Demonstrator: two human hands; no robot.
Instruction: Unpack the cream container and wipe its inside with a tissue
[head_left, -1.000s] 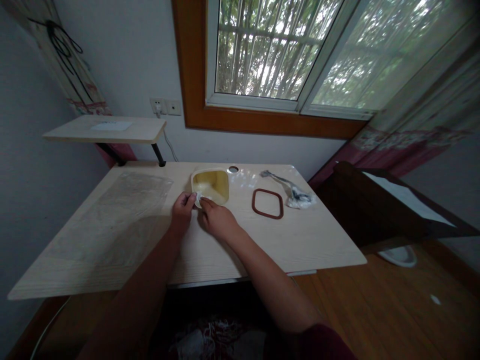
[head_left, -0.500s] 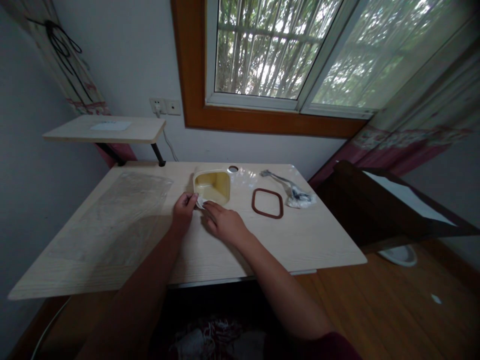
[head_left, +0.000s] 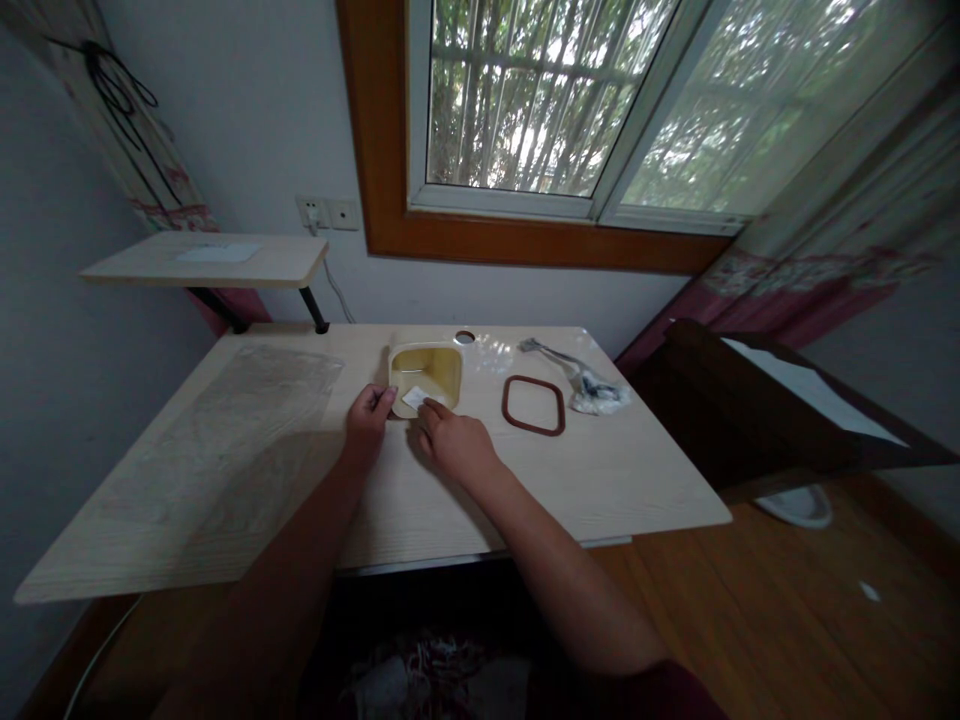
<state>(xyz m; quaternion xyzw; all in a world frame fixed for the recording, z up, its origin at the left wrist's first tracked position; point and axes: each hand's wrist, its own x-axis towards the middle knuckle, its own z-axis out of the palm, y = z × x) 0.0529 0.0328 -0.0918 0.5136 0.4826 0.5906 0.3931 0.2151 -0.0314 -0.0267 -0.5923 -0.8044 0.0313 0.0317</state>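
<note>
A pale yellow plastic container (head_left: 443,368) with rounded corners sits on the table, its open side facing up and toward me. My left hand (head_left: 367,420) is closed on its front left corner, thumb at the rim. Between the fingers of my right hand (head_left: 457,440) is a small folded white tissue (head_left: 414,398), which lies over the container's front rim. Whether it is paper or cloth I cannot tell. To the right, a reddish-brown rounded frame (head_left: 560,412), like a lid rim or seal, lies flat on the table.
Farther right on the table (head_left: 600,480) lies a clear plastic bag (head_left: 600,395) with dark contents. A flat transparent sheet (head_left: 225,440) covers the left part. A raised shelf (head_left: 277,262) stands at the back left, and a dark piece of furniture (head_left: 750,420) is at the right.
My right hand has moved slightly right and the tissue has shifted from the container's front left corner along to its front rim. My left hand has stayed at the corner.
</note>
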